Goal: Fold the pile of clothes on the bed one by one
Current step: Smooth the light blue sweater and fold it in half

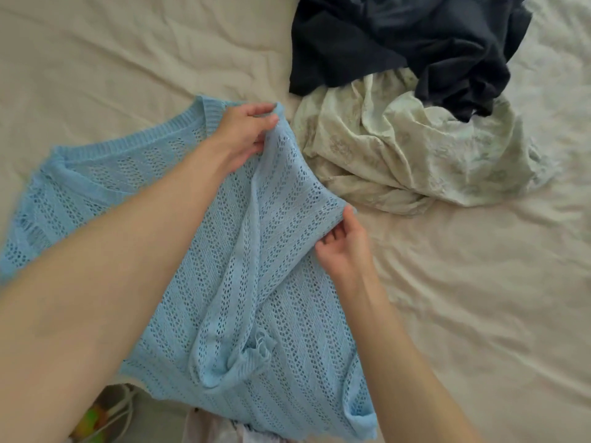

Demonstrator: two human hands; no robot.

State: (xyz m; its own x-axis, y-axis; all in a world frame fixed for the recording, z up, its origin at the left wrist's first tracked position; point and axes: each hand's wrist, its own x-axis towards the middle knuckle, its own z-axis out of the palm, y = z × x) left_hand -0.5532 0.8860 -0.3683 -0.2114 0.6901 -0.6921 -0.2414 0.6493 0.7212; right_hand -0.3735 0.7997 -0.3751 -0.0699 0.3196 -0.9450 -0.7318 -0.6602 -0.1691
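A light blue open-knit sweater [224, 282] lies spread on the cream bed sheet [112, 52], its ribbed neckline at the upper left. One side is folded in over the body, with a sleeve cuff lying near the bottom centre. My left hand [246, 132] pinches the folded edge at the shoulder. My right hand [343, 241] pinches the same edge lower down on the right. To the right lies the pile: a crumpled pale floral garment [415, 155] with a dark navy garment [415, 43] on top behind it.
The bed's near edge runs along the bottom, where a white cord and something green and yellow [96, 420] show below the sweater. Wrinkled sheet stretches to the right of my right arm and across the upper left.
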